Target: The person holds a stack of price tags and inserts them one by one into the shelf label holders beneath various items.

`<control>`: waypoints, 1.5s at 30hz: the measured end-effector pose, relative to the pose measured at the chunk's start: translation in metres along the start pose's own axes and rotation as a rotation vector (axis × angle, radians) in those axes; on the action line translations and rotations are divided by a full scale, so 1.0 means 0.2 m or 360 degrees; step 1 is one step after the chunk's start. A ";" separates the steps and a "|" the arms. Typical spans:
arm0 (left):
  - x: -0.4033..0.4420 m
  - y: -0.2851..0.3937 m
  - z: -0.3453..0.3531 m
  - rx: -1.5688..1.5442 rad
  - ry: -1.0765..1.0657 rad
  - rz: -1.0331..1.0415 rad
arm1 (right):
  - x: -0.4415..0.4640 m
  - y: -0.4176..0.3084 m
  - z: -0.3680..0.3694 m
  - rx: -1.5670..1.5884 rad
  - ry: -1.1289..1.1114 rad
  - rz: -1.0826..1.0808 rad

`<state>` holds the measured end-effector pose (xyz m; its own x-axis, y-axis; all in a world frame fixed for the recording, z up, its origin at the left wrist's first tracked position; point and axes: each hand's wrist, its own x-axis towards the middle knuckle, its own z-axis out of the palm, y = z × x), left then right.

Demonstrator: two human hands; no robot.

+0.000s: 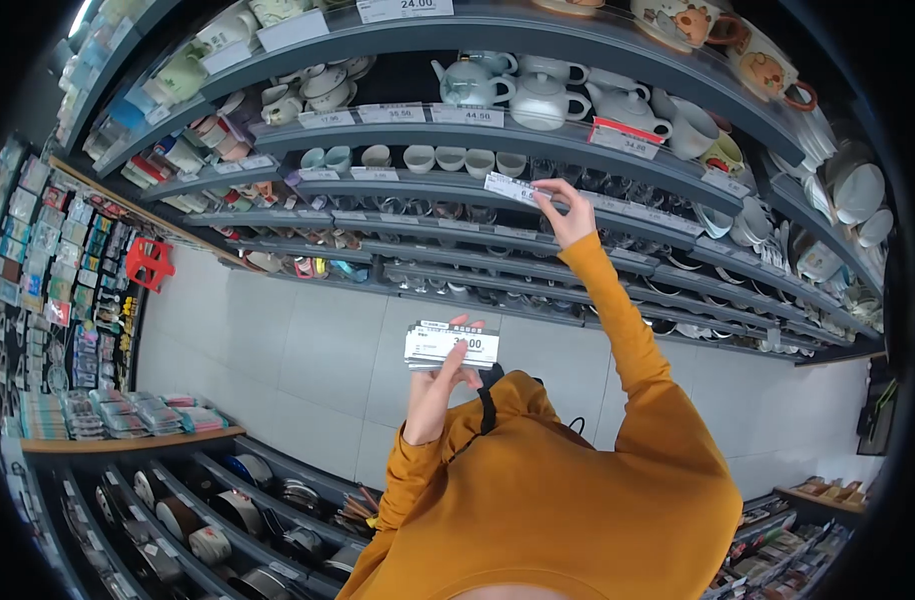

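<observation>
Two hands show in the head view, and each one has a grip on something. The left hand [446,384] is closed on a stack of price tags [434,346], with its thumb across the front. The stack is up off the floor [318,345], in front of the body, with its long side running left to right.

The right hand [570,214] reaches up and pinches the right end of a single price tag [509,187]. This tag is at the front edge of a shelf [428,188], just under a row of small cups [480,160]. Its long side runs much the same way as the shelf edge, and it sticks out to the left of the fingertips. I cannot tell if it sits in the edge or is loose.

The right hand is the near one to the shelf. The left hand and its stack are lower, closer to the body and well apart from the shelf tag.
</observation>
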<state>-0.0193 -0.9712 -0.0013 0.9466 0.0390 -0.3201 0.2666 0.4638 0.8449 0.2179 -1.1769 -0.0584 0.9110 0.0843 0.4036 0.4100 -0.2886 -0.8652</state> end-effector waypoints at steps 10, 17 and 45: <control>0.31 0.05 0.01 -0.0049 -0.0019 -0.0008 | 0.28 0.30 0.10 -0.0505 -0.0173 -0.0056; 0.44 0.08 0.02 -0.0033 -0.0084 -0.0001 | 0.29 0.23 0.07 -0.0723 -0.0439 -0.0083; 0.43 0.38 -0.09 -0.0086 -0.0396 -0.0047 | -0.50 -0.25 0.25 -0.0351 -0.0139 -0.0132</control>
<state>0.0791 -0.9159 0.0282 0.9558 -0.1912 -0.2233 0.2911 0.5082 0.8106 0.1095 -1.1236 -0.0707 0.8789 0.1956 0.4350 0.4728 -0.4775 -0.7406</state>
